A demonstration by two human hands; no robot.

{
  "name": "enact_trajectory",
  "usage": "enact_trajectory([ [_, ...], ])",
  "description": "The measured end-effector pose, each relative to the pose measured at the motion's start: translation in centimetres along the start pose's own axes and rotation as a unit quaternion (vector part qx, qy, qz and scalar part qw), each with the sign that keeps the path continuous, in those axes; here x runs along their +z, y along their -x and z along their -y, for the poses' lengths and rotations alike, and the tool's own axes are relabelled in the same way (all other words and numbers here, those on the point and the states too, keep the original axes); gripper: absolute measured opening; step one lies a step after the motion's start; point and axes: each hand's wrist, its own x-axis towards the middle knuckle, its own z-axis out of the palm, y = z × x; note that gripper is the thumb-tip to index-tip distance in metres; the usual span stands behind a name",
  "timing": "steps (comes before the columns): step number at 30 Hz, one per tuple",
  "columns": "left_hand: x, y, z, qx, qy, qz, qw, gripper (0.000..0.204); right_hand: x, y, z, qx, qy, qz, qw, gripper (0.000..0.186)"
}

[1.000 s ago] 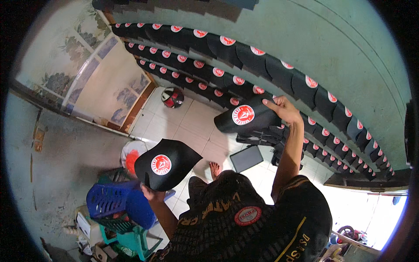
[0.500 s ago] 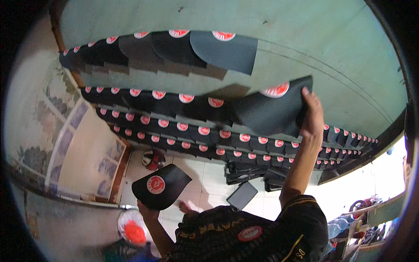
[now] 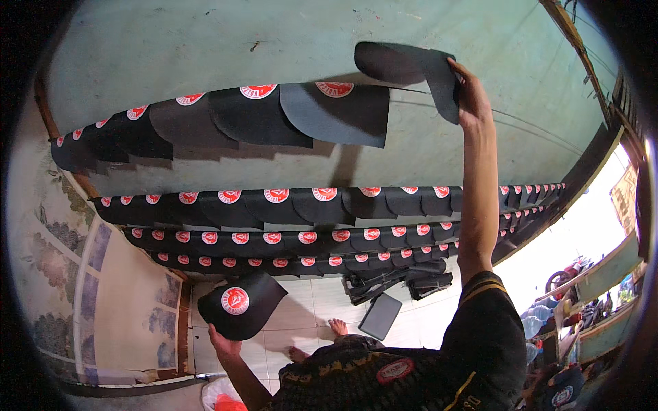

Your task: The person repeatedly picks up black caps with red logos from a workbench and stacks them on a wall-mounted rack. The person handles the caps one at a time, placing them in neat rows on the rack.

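My raised right hand (image 3: 473, 99) pinches the edge of a curved black fabric piece (image 3: 394, 63), beside the topmost line and to the right of the last piece hanging there. That held piece is folded over, and no emblem shows on it. Lower left, my left hand (image 3: 225, 344) grips the bottom edge of another black fabric piece (image 3: 259, 307) with a round red-and-white emblem. It may be a small stack; I cannot tell. On the top line hang overlapping dark pieces (image 3: 343, 120) with the same emblem at their upper edge.
Below, several more rows of black pieces (image 3: 308, 207) hang along the green wall (image 3: 171, 41). A grey rectangular case (image 3: 381, 316) and black folded gear (image 3: 384, 277) lie on the white tiled floor (image 3: 295, 298). Cluttered shelves (image 3: 582, 329) stand at the right, by a bright opening.
My right hand has risen with its piece to the top line, and the piece has turned so its emblem no longer shows. My left hand still holds its piece. The view has shifted.
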Motion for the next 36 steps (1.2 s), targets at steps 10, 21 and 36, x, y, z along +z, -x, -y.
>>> enact_trajectory([
  [10,4.1,-2.2,2.9,0.013,-0.020,0.049,0.999,0.070,-6.4,1.3,-5.8,0.017,0.163,-0.010,0.986,0.027],
  [21,7.4,-2.2,6.4,0.011,-0.037,0.051,0.998,0.071,-8.6,-1.3,-7.8,-0.023,0.186,0.025,0.982,0.028],
  [36,11.3,-2.5,9.9,-0.015,0.009,0.115,0.993,0.085,-10.8,-3.9,-9.0,-0.070,0.218,0.081,0.970,0.034],
])
